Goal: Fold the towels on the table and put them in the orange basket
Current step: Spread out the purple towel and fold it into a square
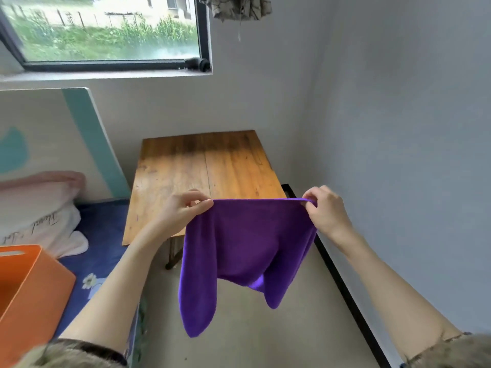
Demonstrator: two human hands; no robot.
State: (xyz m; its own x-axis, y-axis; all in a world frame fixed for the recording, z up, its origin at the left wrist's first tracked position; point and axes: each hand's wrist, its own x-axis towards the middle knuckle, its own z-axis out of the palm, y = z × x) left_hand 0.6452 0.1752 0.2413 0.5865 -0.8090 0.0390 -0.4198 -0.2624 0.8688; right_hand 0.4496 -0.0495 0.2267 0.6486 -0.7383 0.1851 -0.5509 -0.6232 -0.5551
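Nearest the camera, two bare forearms reach forward from patterned sleeve cuffs at the bottom corners. At the lower left an orange basket point(32, 293) sits on a bed covered by a blue sheet point(101, 251) printed with a white flower; the basket's near wall and a slot handle on its rim show, and its inside cannot be seen.

Between the forearms hangs a purple towel point(247, 248), held in the air above the floor at the near edge of the bench. The left hand point(183, 211) pinches the towel's upper left corner between thumb and fingertips, the other fingers curled. The right hand point(326, 211) pinches the upper right corner the same way, so the top edge is stretched nearly straight between them. Below, the cloth sags, with two lower corners drooping as long points, the left one lower.

Beyond the hands stands the wooden bench point(212, 166), its top bare planks with dark stains, set against the grey wall in the corner. To its left on the bed lie a white pillow point(39, 224) with dark cursive writing, too skewed to read, and a pink one above it. Behind them leans a white and teal board point(79, 128).

Farthest off is a dark-framed window point(106, 33) looking onto green plants, and a patterned cloth point(239, 6) hanging at the top.
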